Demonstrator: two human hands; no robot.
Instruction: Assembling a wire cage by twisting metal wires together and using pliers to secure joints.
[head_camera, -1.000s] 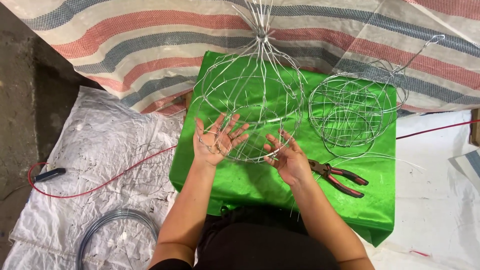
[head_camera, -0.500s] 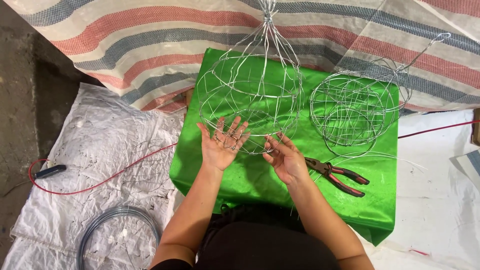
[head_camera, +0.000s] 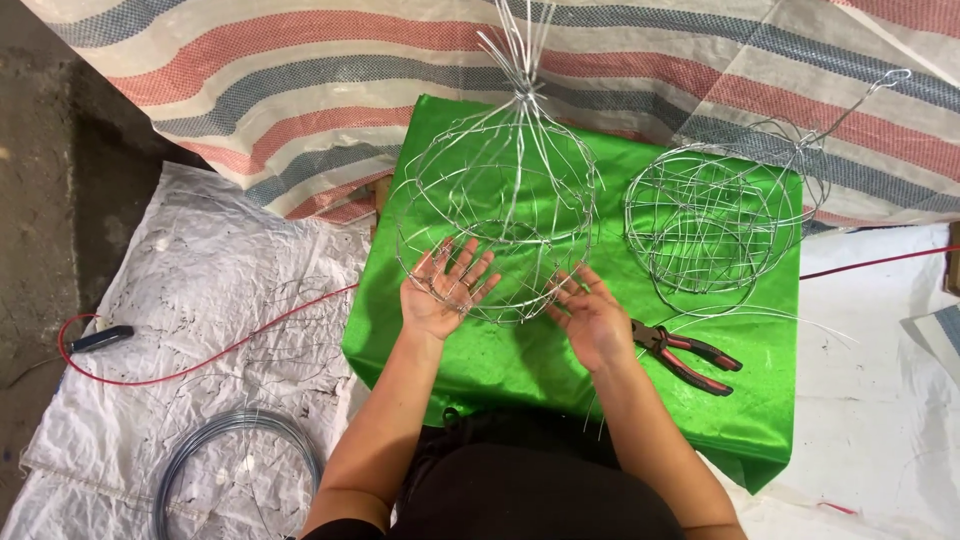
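Note:
A round wire frame basket (head_camera: 500, 190) stands on a green cloth-covered surface (head_camera: 520, 370), its wires gathered in a twisted bunch at the top. My left hand (head_camera: 445, 290) is spread, palm up, fingers touching the lower left rim of the frame. My right hand (head_camera: 590, 315) is spread against the lower right rim. Neither hand grips a tool. A second wire basket (head_camera: 715, 220) lies to the right on the same cloth.
Red-handled pliers (head_camera: 690, 355) lie just right of my right hand. A coil of grey wire (head_camera: 235, 450) rests on white sheeting at lower left. A red cable (head_camera: 200, 355) runs to a black plug (head_camera: 100, 338). Striped tarpaulin (head_camera: 300, 80) lies behind.
The wire frame has turned slightly between my palms. Both hands have shifted a little along its lower rim, staying spread.

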